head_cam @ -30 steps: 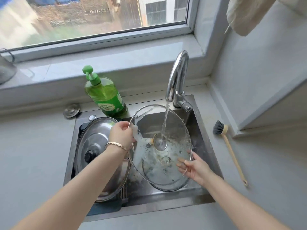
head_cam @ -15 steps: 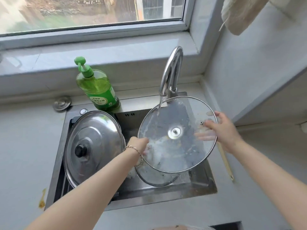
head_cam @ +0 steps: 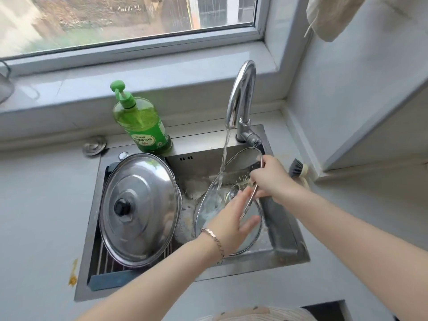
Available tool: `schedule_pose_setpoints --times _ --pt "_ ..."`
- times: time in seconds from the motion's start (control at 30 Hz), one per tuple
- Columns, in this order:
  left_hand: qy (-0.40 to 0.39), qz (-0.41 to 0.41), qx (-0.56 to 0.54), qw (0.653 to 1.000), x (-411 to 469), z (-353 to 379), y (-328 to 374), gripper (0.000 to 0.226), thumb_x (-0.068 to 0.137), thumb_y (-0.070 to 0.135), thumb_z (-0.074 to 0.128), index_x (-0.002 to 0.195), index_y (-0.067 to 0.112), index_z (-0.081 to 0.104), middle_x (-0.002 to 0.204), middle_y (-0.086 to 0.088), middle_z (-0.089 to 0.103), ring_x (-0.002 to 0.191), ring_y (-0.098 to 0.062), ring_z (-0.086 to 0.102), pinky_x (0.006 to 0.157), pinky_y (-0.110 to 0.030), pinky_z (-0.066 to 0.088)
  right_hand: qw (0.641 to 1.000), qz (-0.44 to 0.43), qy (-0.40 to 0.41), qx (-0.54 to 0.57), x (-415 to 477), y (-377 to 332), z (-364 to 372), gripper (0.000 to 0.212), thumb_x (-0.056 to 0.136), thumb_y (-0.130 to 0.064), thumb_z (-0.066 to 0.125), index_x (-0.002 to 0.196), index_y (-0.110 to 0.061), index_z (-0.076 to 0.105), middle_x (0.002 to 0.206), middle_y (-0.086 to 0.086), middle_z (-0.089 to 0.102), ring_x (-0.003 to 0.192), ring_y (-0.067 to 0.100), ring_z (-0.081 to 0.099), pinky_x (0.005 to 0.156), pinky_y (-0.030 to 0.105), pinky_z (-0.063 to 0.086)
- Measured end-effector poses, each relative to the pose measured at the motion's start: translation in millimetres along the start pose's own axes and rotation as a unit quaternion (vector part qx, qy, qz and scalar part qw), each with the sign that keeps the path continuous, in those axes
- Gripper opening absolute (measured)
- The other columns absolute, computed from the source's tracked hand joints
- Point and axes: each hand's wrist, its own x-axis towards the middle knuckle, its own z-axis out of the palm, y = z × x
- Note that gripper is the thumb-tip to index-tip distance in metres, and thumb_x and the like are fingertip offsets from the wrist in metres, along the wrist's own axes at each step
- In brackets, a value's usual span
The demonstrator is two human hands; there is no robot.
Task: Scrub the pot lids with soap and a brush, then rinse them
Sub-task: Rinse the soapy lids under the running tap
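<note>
Glass lid (head_cam: pixel 242 166) stands tilted on edge inside the sink (head_cam: pixel 254 267), right of middle. Its face is under the stream from the tap (head_cam: pixel 240 93), likely so the water sheets down and carries the suds off. Right hand (head_cam: pixel 271 179) grasps the upper rim, fingers curled over the metal edge, which steadies the tilt. Left hand (head_cam: pixel 231 218) lies with fingers straight and spread against the lower glass, holding nothing. I judge it is rubbing the wet face, so this is the rinse. Whether a second glass lid lies beneath I cannot tell.

Steel lid (head_cam: pixel 143 205) leans on a rack (head_cam: pixel 102 258) in the sink's left half, out of the stream and apart from the glass one. Brush (head_cam: pixel 297 169) lies on the counter (head_cam: pixel 335 191) just right of the sink, in neither hand. Soap (head_cam: pixel 143 126), a green pump bottle, stands behind the sink near the steel lid. Its label bears print too small to read.
</note>
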Motion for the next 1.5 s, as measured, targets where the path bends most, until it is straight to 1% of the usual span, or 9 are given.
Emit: schedule_pose_setpoints --times 0.2,0.3,0.43,0.6,0.8,1.0,1.17,1.37,1.5 --pt "0.215 -0.058 -0.16 0.962 -3.8 -19.5 -6.0 0.041 0.097 0.029 0.041 0.137 0.032 0.037 0.117 0.014 0.059 0.095 -0.003 0.061 0.09 -0.013 0.044 0.99 -0.092 -0.07 0.087 -8.2 -11.5 28.2 0.037 0.089 -0.031 0.054 0.124 -0.024 0.045 0.095 0.006 0.063 0.083 0.023 0.067 0.073 0.039 0.058" --pt "0.227 -0.188 -0.445 0.845 4.6 -46.8 -15.7 0.038 0.098 0.035 0.034 0.134 0.025 0.042 0.125 -0.003 0.057 0.103 -0.024 0.062 0.086 -0.05 0.053 0.988 -0.086 -0.084 0.099 -4.5 14.4 27.8 0.033 0.098 -0.028 0.042 0.128 -0.016 0.049 0.106 0.004 0.061 0.099 0.017 0.061 0.086 0.034 0.053" --pt "0.232 -0.204 -0.616 0.724 -3.2 -59.4 -16.3 0.04 0.1 0.038 0.027 0.131 0.018 0.041 0.122 -0.013 0.058 0.103 -0.037 0.062 0.073 -0.056 0.053 0.987 -0.126 -0.022 -0.1 -3.8 47.6 35.6 0.039 0.098 -0.036 0.039 0.134 -0.021 0.044 0.114 -0.002 0.051 0.106 0.015 0.053 0.089 0.029 0.042" --pt "0.228 -0.166 -0.619 0.733 -5.9 -55.3 -4.6 0.034 0.097 0.039 0.032 0.119 0.021 0.049 0.118 -0.012 0.061 0.101 -0.036 0.063 0.075 -0.055 0.053 0.957 -0.144 0.054 -0.245 5.8 19.2 58.6 0.035 0.099 -0.04 0.028 0.111 -0.011 0.041 0.105 0.012 0.059 0.094 0.033 0.057 0.068 0.035 0.038" --pt "0.263 -0.156 -0.577 0.757 -6.2 -69.0 -2.0 0.03 0.097 0.036 0.033 0.119 0.024 0.049 0.124 -0.013 0.058 0.104 -0.034 0.062 0.079 -0.053 0.053 0.988 0.061 -0.031 -0.135 37.2 -12.4 72.1 0.058 0.094 -0.046 0.024 0.122 -0.006 0.055 0.123 0.016 0.058 0.112 0.033 0.054 0.094 0.036 0.042" --pt "0.265 -0.154 -0.632 0.711 -14.6 -82.4 -15.7 0.042 0.095 0.039 0.033 0.129 0.018 0.047 0.123 -0.017 0.058 0.101 -0.037 0.063 0.074 -0.056 0.053 0.969 -0.187 0.09 -0.131 11.1 7.1 78.1 0.036 0.102 -0.033 0.02 0.089 -0.011 0.045 0.075 0.009 0.057 0.077 0.029 0.054 0.065 0.033 0.031" --pt "0.275 -0.165 -0.649 0.69 -13.1 -78.6 -17.4 0.041 0.097 0.038 0.031 0.128 0.016 0.047 0.122 -0.018 0.058 0.1 -0.037 0.062 0.07 -0.054 0.055 0.983 -0.105 0.061 -0.137 31.0 3.8 78.4 0.035 0.102 -0.023 0.022 0.08 -0.012 0.047 0.086 0.004 0.053 0.09 0.029 0.053 0.073 0.03 0.035" --pt "0.299 -0.165 -0.691 0.638 8.5 -80.6 -5.8 0.038 0.098 0.042 0.032 0.127 0.023 0.046 0.114 -0.007 0.06 0.094 -0.03 0.063 0.073 -0.05 0.052 0.971 -0.178 0.014 -0.156 -17.3 19.1 104.0 0.063 0.098 -0.044 0.023 0.148 -0.007 0.016 0.156 0.011 0.01 0.144 0.022 0.005 0.118 0.037 0.002" --pt "0.287 -0.156 -0.704 0.631 7.0 -81.8 -7.7 0.041 0.098 0.043 0.028 0.129 0.023 0.044 0.113 -0.008 0.059 0.098 -0.032 0.061 0.075 -0.054 0.049 0.945 -0.224 -0.066 -0.228 -7.1 43.6 79.4 0.083 0.087 -0.067 0.011 0.149 -0.015 -0.006 0.15 -0.008 -0.018 0.141 0.008 -0.016 0.114 0.027 -0.009"
